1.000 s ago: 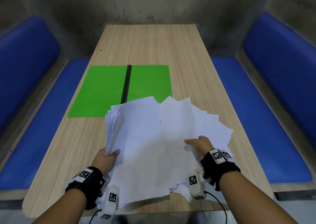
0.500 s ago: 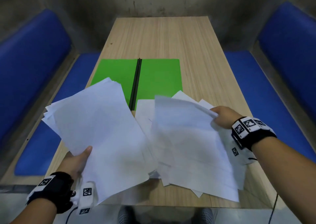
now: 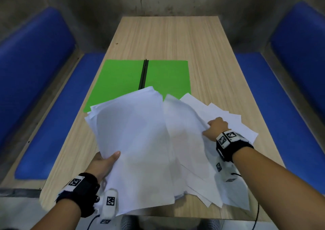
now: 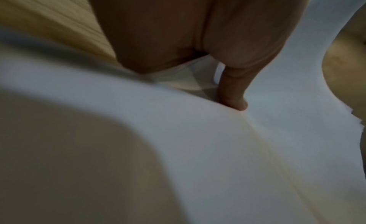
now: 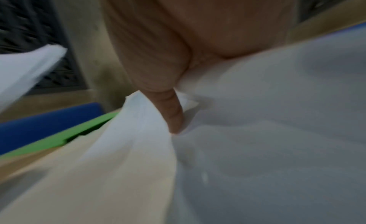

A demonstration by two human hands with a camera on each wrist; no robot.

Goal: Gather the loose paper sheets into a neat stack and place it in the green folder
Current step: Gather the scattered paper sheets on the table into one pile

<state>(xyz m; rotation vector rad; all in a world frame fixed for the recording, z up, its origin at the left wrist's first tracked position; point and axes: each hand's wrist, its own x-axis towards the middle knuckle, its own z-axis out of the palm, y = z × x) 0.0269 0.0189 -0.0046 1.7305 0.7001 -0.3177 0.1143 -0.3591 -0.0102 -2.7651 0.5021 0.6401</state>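
Both hands clamped on paper.
Left hand (image 3: 102,164) pinches a stack (image 3: 133,142) at 7 o'clock; right hand (image 3: 215,128) grips loose sheets (image 3: 190,124) at 3; folder (image 3: 119,82) lies open at 12.

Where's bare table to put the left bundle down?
Bare wood lies beyond the green folder to the table's far edge, plus strips along either side. The near half is crowded: paper sheets fan under the right hand, the left hand gripping its bundle.
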